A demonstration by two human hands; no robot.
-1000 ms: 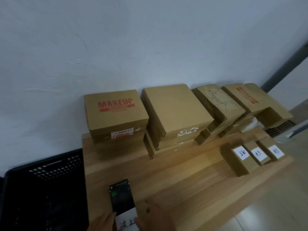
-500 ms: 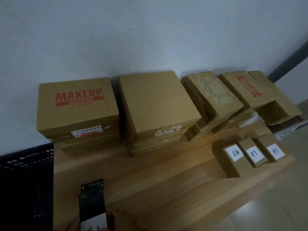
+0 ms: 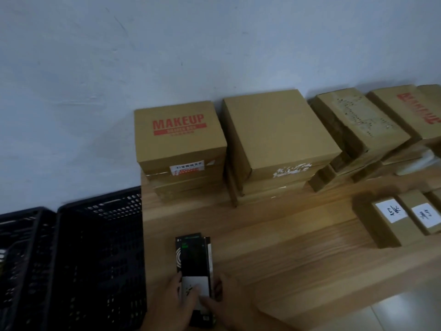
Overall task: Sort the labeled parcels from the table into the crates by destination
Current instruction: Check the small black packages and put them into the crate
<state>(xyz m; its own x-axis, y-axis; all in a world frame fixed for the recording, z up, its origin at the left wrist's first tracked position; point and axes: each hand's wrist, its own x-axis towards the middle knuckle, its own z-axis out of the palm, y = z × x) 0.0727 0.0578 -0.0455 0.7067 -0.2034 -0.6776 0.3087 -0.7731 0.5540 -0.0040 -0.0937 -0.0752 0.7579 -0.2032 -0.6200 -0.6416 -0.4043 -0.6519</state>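
Two hands meet at the bottom of the head view, both on one slim black parcel [image 3: 192,254]. The left hand [image 3: 167,304] grips its near left side, with the thumb laid across the white label [image 3: 194,284] on top. The right hand [image 3: 229,304] grips the near right side, its thumb also on the top face, so both hands are clamped on that parcel. It points away from the person, over the left part of the wooden table [image 3: 286,259] and close to the table's left edge. Whether it rests on the wood or is lifted off it I cannot tell. The writing on the label is partly under the thumbs and too blurred to read.

Just left of the table stands a black crate [image 3: 100,247] with lattice walls, and a second crate [image 3: 21,247] sits right against its left side; their insides are too dark to make out.

Along the wall at the back of the table runs a row of cardboard boxes: a MAKEUP box [image 3: 179,137] on top of a stack, a plain box [image 3: 279,132] just to its right, then a tilted box [image 3: 360,120] and a red-printed box [image 3: 405,111] beyond. Nearer the front, on the right, a small brown parcel [image 3: 391,230] lies beside another small parcel [image 3: 422,211] — each bears a white handwritten label
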